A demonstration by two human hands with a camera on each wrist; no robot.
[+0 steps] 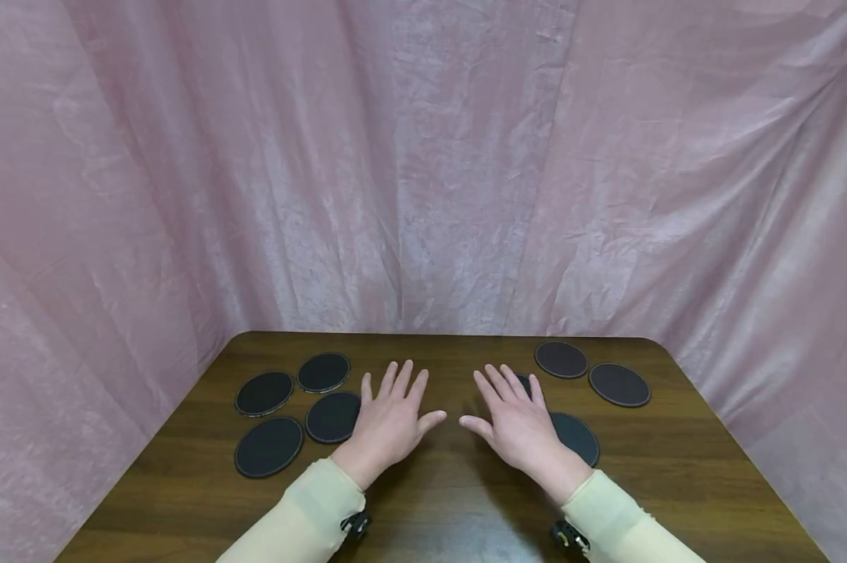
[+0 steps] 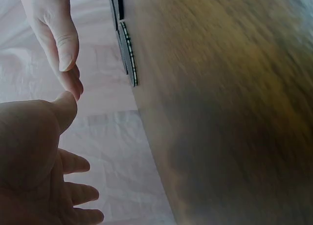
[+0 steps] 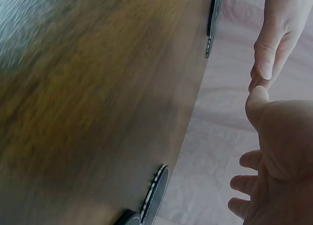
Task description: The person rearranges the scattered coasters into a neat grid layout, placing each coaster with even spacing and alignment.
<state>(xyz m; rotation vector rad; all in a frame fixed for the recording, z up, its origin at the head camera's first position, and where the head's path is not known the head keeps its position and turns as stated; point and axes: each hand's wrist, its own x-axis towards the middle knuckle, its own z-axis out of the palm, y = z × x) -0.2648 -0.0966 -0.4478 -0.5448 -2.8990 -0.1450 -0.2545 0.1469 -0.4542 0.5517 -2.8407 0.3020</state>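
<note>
My left hand (image 1: 388,426) hovers palm down over the middle of the table, fingers spread and straight, holding nothing. Mirroring it, my right hand (image 1: 520,428) is also spread in the air with nothing in its grasp. Both wrist views show a gap between the palms and the wood. Just left of the left hand lies a round black coaster (image 1: 330,418), its right edge partly covered by that hand. Beneath the right hand is a dark coaster (image 1: 576,439), partly hidden, and another coaster (image 1: 524,383) shows only a sliver behind the fingers.
More black coasters lie flat at the left: a front one (image 1: 269,447), a middle one (image 1: 264,393) and a back one (image 1: 324,372). Two others, a rear coaster (image 1: 561,359) and an outer coaster (image 1: 619,385), lie back right. A pink curtain (image 1: 423,172) hangs behind the wooden table (image 1: 437,516).
</note>
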